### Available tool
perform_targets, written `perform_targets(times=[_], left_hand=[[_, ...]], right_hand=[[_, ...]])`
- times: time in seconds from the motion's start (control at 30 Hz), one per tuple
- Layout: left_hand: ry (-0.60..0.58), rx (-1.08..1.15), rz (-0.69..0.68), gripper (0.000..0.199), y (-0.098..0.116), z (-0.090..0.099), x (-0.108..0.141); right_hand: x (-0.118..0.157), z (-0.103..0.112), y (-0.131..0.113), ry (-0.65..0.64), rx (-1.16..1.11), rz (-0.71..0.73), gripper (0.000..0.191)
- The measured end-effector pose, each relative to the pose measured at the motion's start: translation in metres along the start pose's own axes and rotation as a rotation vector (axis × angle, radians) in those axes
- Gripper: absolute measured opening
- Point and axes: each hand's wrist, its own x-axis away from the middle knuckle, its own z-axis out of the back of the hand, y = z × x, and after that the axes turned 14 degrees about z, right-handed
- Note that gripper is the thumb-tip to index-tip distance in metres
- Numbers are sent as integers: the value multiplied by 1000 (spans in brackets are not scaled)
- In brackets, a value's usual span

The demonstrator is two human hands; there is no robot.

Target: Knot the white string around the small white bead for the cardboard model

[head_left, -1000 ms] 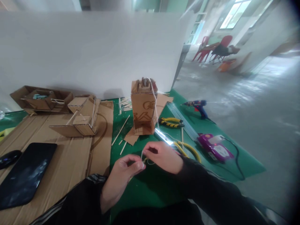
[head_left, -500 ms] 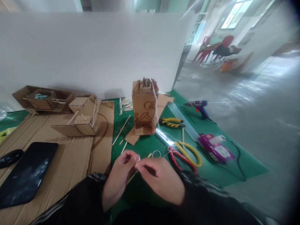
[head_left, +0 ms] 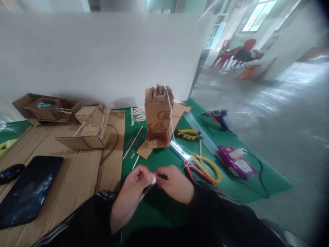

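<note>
Both of my hands meet low in the middle, over the green tabletop (head_left: 159,212). Between thumb and fingers, my left hand (head_left: 133,192) pinches a small white piece (head_left: 154,179), mostly covered by the fingertips. My right hand (head_left: 173,183) is closed in a pinch right beside it; whatever is in its fingers is hidden. A thin wooden stick (head_left: 145,192) shows below the fingers. Beyond them stands a cardboard tower (head_left: 158,120), with white string (head_left: 171,118) running down from its top toward large scissors (head_left: 181,151) with yellow and red handles.
Yellow-black pliers (head_left: 189,134), clear glue sticks (head_left: 202,132), a glue gun (head_left: 218,118) and a purple power strip (head_left: 236,163) lie at right. To the left are cardboard models (head_left: 94,137), a phone-like black slab (head_left: 31,192) and a mouse (head_left: 11,173). A white panel (head_left: 102,58) rises behind.
My right hand has shifted slightly up, its fingers drawn a little away from the left fingertips. More of the white piece shows in my left hand, which has barely moved.
</note>
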Motion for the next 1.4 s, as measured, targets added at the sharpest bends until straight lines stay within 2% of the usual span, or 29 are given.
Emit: perform_targets(times=[0.1, 0.27, 0.37, 0.47, 0.6, 0.77, 1.0, 1.17, 1.4], left_hand=[[16, -34, -10, 31, 1, 0, 1], [13, -87, 29, 23, 0, 2, 1], [30, -142, 44, 18, -1, 2, -1], [76, -177, 58, 22, -1, 2, -3], [119, -132, 74, 24, -1, 2, -3], [49, 3, 43, 23, -4, 3, -4], [-14, 86, 8, 20, -6, 6, -5], [-7, 63, -21, 21, -5, 8, -6], [-24, 82, -12, 28, -6, 7, -8]], right_hand=[[-4, 14, 1, -23, 3, 3, 20], [-7, 31, 0, -3, 53, -5, 23], [-8, 34, -2, 29, 53, 4, 23], [-7, 34, -8, 52, 47, 4, 24], [-5, 33, -20, 59, 44, -28, 24], [3, 26, -34, 86, -26, -18, 24], [15, -5, -38, 82, 77, 103, 28], [15, -16, -28, 49, 66, 97, 31], [5, -10, -2, -59, -133, -18, 31]])
